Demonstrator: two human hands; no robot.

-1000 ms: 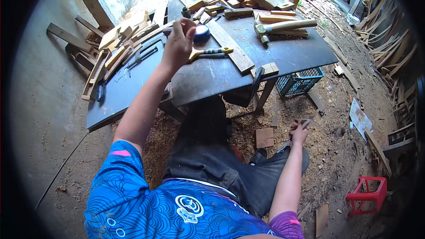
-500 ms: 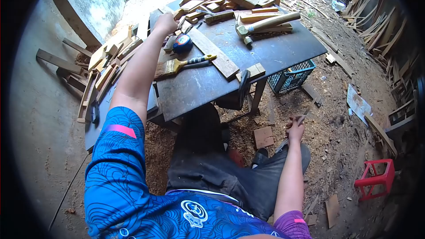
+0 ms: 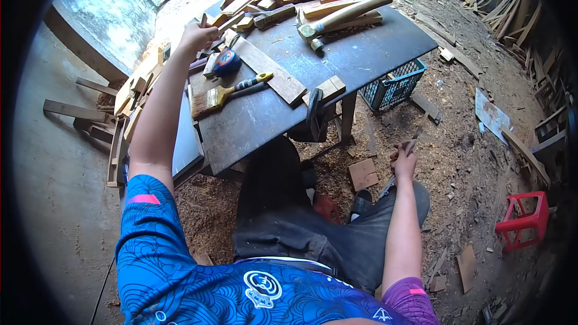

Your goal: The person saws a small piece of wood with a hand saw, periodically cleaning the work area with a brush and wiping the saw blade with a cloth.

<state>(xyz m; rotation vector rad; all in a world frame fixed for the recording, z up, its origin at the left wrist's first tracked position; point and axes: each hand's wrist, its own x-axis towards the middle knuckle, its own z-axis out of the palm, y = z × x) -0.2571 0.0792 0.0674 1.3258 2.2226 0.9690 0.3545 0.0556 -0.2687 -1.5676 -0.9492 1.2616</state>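
My left hand point(image 3: 197, 36) is raised over the far left corner of the table, its fingers closed; a small brown tip shows above them, but what they hold is mostly hidden. Near it lie a blue tape measure point(image 3: 226, 62), a long wooden board point(image 3: 271, 72) and a paintbrush point(image 3: 214, 99) with a yellow-and-black handle. Over my right thigh, my right hand point(image 3: 403, 161) is closed around a thin wooden strip point(image 3: 413, 138) that points up and away. A grey metal piece point(image 3: 386, 186) shows beside that wrist, partly hidden.
A claw hammer point(image 3: 343, 18) rests on wood blocks on the dark table point(image 3: 385, 48). Wood offcuts point(image 3: 271, 0) are heaped at its far side, with more stacked at left. A green crate point(image 3: 394, 84) stands beneath; a red stool point(image 3: 524, 219) is at right.
My left hand has drawn back to the left from the wood pieces, with a brown tip now showing in it. My right hand still grips the strip. The view has shifted slightly.
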